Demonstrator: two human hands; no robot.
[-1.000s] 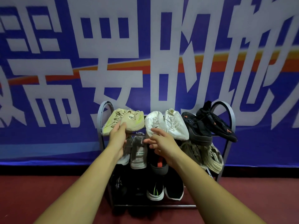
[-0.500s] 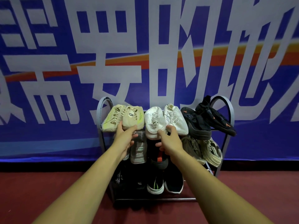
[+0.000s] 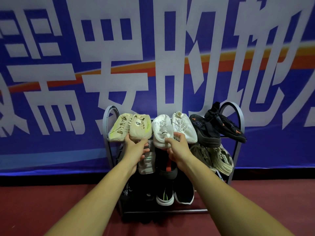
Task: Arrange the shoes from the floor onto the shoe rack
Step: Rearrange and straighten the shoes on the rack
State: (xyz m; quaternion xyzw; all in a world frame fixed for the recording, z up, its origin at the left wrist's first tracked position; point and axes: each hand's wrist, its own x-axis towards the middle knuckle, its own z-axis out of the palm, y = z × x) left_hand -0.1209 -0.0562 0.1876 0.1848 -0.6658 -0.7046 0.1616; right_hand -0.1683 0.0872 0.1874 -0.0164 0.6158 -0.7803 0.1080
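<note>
Right hand [image 3: 177,148] reached white shoe [image 3: 161,129]; red floor [image 3: 47,201], banner [image 3: 170,40].

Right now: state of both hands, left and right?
left hand: grips the toe of the beige shoe on the top tier of the shoe rack.
right hand: grips the toe of the white shoe beside it.

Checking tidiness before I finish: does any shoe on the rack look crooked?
Yes: on the top shelf the rightmost black shoe lies slanted, toe jutting past the right post of the shoe rack. The beige pair and white pair sit straighter.
</note>
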